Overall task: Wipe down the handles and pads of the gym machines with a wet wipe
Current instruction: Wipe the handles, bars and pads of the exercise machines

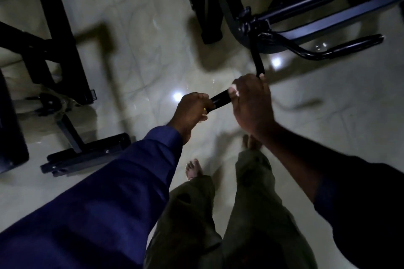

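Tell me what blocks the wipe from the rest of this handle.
Nothing visible on the bare stretch. The right hand holds the wet wipe on the black handle; only the left hand, gripping the handle's end, covers part of it.

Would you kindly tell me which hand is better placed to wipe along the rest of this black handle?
Right, most likely. The right hand holds the wipe against the handle and could slide along it, while the left hand grips the handle's end, seemingly steadying it.
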Available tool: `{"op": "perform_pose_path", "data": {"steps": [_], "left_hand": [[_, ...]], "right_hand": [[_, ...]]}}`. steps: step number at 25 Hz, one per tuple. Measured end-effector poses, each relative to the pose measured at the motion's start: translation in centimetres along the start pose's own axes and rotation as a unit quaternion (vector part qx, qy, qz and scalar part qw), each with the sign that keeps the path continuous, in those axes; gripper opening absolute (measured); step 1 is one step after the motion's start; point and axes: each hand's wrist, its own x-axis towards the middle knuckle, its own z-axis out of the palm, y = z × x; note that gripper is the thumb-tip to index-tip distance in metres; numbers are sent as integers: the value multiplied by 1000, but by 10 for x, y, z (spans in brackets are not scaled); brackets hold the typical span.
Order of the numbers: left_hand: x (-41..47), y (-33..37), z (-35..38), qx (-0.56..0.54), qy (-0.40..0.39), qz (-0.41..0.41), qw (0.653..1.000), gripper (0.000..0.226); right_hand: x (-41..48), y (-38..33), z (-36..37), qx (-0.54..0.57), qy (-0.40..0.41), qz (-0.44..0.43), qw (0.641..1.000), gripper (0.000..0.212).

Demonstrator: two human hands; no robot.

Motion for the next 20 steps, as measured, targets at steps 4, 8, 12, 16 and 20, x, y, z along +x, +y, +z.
{"op": "perform_pose_path", "data": {"steps": [4, 8, 12, 16, 20], "left_hand": [[15, 6, 36, 450, 18, 97, 887, 38], [39, 25, 79, 592, 45, 113, 797, 32], [55, 36, 113, 603, 44, 84, 792, 29], [86, 58, 166, 507, 76, 94, 854, 58], [118, 68, 202, 465, 150, 42, 872, 54]], "right_hand": [[18, 71, 1, 1, -50, -192, 980, 36], [24, 100, 8, 129, -9, -113, 985, 26], [39, 131, 11, 146, -60, -209, 965, 30], [96, 194, -28, 114, 2, 11, 993, 33], [102, 224, -58, -46, -148, -26, 988, 61]]}}
